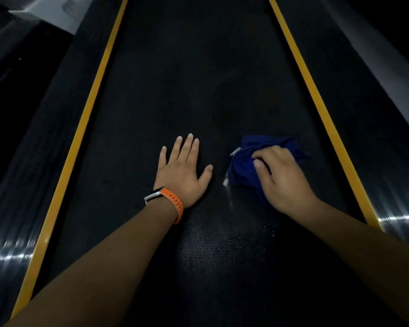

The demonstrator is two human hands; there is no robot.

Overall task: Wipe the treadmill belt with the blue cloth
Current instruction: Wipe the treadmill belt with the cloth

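Right of centre in the frame, the blue cloth [248, 166] is lying bunched on the treadmill belt [187, 79], with a small pale tag sticking out at its upper left edge. The right hand [281, 180] is pressing down on top of it, fingers curled over the crumpled fabric and the thumb lying along the cloth's left side, so the hand is gripping and covering much of it. Just beside the cloth's lower left edge, a patch of the belt is glinting, and its dotted texture is showing up pale further down toward the lower middle of the frame.

To the left of the cloth, near but apart from it, the left hand [183, 168] is resting flat on the belt, palm down, fingers stretched out and slightly spread, holding nothing. An orange watch strap [174, 202] is wrapping that wrist, with a dark watch body at its left edge.

Both bare forearms are reaching in from the bottom corners. Yellow side strips [90, 109] are running along both edges of the dark belt, converging toward the top of the frame. Beyond them, dark side rails [401, 208] are catching bright streaks of light at lower left and right.
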